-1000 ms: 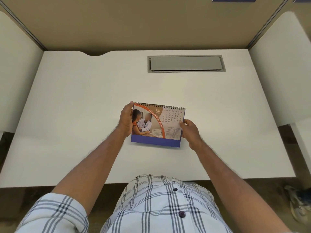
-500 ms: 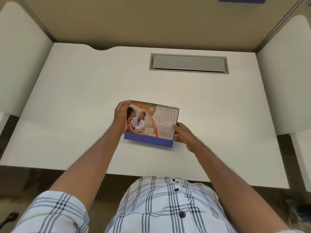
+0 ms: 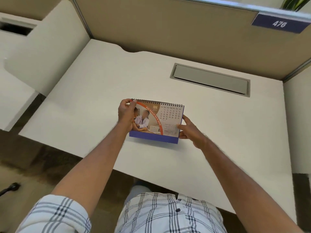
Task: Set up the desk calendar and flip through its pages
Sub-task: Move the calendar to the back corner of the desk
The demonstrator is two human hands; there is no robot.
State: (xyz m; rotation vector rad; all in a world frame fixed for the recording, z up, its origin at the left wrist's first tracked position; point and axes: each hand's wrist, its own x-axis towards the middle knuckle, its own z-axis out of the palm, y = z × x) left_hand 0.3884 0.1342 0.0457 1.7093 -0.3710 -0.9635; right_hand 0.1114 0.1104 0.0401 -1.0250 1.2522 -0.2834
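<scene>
- The desk calendar (image 3: 156, 121) stands on its blue base near the middle of the white desk (image 3: 227, 125), closer to the front edge than to the back partition, with the June page facing the person.
- The left hand (image 3: 125, 115) is closed on the calendar's upper left corner: the thumb lies on the front page just under the spiral binding (image 3: 159, 102), and the fingers wrap behind the top edge.
- The right hand (image 3: 191, 130) grips the lower right edge, thumb pressed on the printed text block and fingers curled behind the stand.
- My reading is that the set-up step is about done, since the stand looks propped and steady, and page flipping is the step in hand or about to start.
- The next move likely calls for the left thumb to peel a single sheet free at the top corner and carry it up and over the spiral, while the right hand keeps the base from sliding or tipping backward.
- The risk, as I judge it, is catching two sheets at once or pulling the light stand off its footing.
- The back panel and the fold of the stand are hidden, so I cannot tell how widely it is opened.
- Whether the base sits fully flat on the desk or is slightly lifted is hard to make out; a thin shadow runs under its front edge.
- The small print below the date grid is too fine to read, and the left hand covers part of the photo.
</scene>
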